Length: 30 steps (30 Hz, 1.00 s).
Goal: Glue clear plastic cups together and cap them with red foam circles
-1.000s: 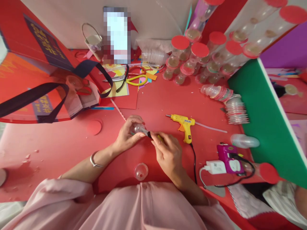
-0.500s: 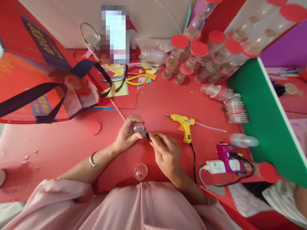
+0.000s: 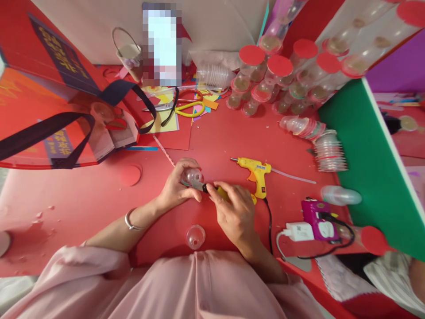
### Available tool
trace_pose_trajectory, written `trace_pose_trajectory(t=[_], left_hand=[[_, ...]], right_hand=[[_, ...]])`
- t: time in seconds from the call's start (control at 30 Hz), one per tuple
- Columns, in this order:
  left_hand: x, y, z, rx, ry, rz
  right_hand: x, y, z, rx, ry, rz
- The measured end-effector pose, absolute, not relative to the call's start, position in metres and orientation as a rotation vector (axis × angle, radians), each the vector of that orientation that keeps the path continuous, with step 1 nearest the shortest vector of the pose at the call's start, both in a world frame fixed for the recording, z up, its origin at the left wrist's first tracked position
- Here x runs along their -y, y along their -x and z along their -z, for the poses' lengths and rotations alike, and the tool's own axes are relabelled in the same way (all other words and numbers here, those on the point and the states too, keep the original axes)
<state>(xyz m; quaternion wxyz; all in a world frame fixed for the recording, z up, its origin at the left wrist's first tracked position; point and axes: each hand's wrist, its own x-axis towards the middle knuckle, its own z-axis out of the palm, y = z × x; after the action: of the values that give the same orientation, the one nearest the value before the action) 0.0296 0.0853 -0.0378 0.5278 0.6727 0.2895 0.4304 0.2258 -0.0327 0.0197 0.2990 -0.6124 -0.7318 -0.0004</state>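
My left hand point(image 3: 175, 188) is closed round a small clear plastic cup point(image 3: 191, 176), held just above the red table point(image 3: 66, 199). My right hand point(image 3: 234, 212) grips a yellow-handled tool with a black tip point(image 3: 212, 189), and the tip touches the cup. A second clear cup point(image 3: 195, 236) stands on the table close to my body. A yellow glue gun point(image 3: 254, 170) lies just right of my hands, its black cord running toward me.
A white charger point(image 3: 299, 231) and a purple device point(image 3: 317, 218) lie at the right. Stacks of clear cups with red lids point(image 3: 275, 79) fill the back right beside a green board point(image 3: 368, 164). Scissors point(image 3: 181, 105), paper scraps and a red bag point(image 3: 49, 102) lie at the back left.
My hands stayed almost in place; the cup turned slightly in my left hand and more of the tool's yellow handle shows.
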Motion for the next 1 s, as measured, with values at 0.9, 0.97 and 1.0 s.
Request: trace_pose_trajectory(t=[0.9, 0.97, 1.0], left_hand=[[-0.0836, -0.0290, 0.0364, -0.744, -1.584, -0.998], [-0.0829, -0.0296, 0.0347, -0.741, -1.581, -0.991], [-0.0823, -0.0302, 0.0333, -0.739, -1.571, -0.990]], right_hand=[[0.0334, -0.2250, -0.0197, 1.945, 1.639, -0.011], [0.0329, -0.2252, -0.0196, 1.930, 1.641, -0.006], [0.0323, -0.2255, -0.0196, 1.913, 1.648, 0.000]])
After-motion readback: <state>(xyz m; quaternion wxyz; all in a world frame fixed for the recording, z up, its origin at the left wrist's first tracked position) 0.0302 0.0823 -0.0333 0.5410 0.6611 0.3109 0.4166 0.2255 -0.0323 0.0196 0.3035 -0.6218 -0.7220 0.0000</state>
